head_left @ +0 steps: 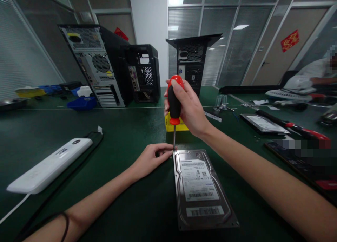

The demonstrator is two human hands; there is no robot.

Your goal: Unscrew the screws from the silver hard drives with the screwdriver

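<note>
A silver hard drive (pixel 201 189) lies flat on the green table, its labels facing up. My right hand (pixel 188 103) is wrapped round the red and black handle of a screwdriver (pixel 174 105). The screwdriver stands upright, with its tip at the drive's far left corner. My left hand (pixel 155 156) rests at that same corner, thumb and fingers pinched together by the tip. Whether a small part sits between those fingers is too small to make out. A yellow box-like object (pixel 168 124) stands just behind the screwdriver, partly hidden by my right hand.
A white power strip (pixel 52 164) with cables lies at left. Computer cases (pixel 113 63) stand at the back. To the right are another hard drive (pixel 263 123), a circuit board (pixel 292 161), and red-and-black tools (pixel 300 129). Another person (pixel 305 73) sits at far right.
</note>
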